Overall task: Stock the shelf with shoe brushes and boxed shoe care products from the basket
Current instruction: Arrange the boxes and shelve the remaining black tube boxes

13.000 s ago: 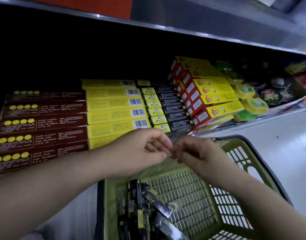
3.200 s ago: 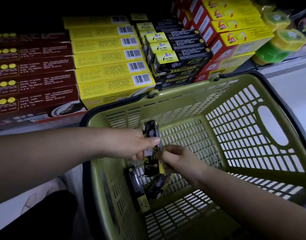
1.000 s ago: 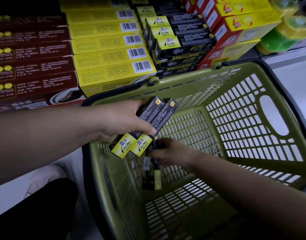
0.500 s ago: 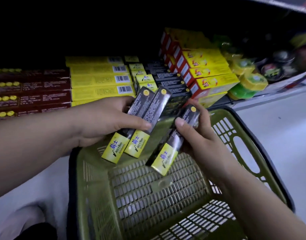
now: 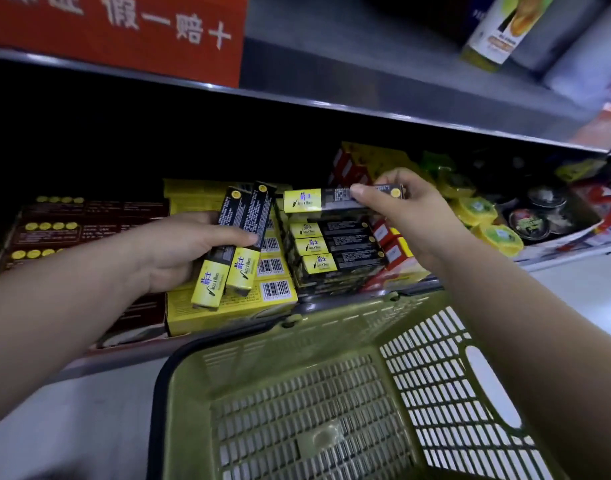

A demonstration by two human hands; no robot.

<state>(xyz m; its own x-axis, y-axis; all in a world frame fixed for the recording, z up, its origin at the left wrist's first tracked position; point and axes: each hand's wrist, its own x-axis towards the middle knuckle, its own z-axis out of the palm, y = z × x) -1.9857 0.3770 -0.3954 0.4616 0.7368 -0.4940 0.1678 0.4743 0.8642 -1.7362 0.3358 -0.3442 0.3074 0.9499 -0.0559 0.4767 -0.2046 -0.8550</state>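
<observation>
One box (image 5: pixel 331 199) in right grip (image 5: pixel 414 216)

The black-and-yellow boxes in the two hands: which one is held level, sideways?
The single box in the right hand, level over the shelf stack, yellow end leftward. The two boxes in the left hand stand steeply, yellow ends down.
</observation>
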